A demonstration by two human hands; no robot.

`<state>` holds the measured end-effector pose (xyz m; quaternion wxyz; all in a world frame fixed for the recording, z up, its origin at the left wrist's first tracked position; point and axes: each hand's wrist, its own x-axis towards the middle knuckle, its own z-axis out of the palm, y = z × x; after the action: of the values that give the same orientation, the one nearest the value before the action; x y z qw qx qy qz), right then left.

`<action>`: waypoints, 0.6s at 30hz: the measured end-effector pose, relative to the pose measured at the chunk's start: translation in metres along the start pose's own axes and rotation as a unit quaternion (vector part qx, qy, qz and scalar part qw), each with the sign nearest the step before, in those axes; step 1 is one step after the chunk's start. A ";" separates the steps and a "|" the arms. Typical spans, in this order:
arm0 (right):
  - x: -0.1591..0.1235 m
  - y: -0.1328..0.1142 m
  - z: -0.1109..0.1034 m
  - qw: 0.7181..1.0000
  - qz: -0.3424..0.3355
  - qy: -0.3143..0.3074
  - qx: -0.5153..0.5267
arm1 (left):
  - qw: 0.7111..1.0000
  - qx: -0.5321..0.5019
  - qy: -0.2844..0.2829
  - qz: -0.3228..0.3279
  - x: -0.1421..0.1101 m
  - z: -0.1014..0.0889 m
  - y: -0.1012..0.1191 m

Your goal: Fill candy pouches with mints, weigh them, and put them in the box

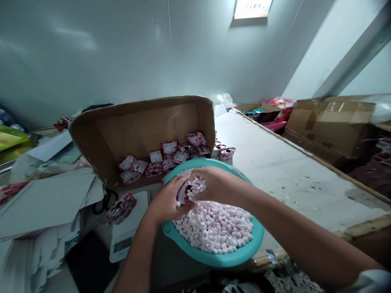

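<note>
Fingers first: the left hand has its thumb and fingers clamped around a printed packet, right over the heap, and the right hand meets it there, fingers curled together around a scoop of small white pieces at the packet's mouth. A few sit against the left fingers, too!

Just below, the teal basin holds plenty more loose pieces, so judging by that heap there is a good deal left to pack. The packet in hand looks mid-fill, its mouth not yet closed.

Out to the left, another packet lies partly on the white scale, beside black-handled scissors; whether it's sealed, I can't tell. Behind the basin, the tipped carton shows a pile of packets, which I'd call the finished share, though their seals are too small to check. Just right of the carton, more packets stand on the pale tabletop, perhaps waiting their turn; how full they are doesn't show.
</note>
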<state>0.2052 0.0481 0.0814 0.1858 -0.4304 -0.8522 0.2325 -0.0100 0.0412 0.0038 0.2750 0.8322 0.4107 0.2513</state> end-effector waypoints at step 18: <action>-0.065 0.071 0.050 0.986 0.129 -0.110 0.004 | 0.998 0.034 -0.004 -0.045 0.003 0.003 0.001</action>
<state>0.2612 0.0196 -0.0069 0.0613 -0.5076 -0.8040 0.3035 -0.0061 0.0421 0.0025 0.2593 0.8226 0.4549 0.2217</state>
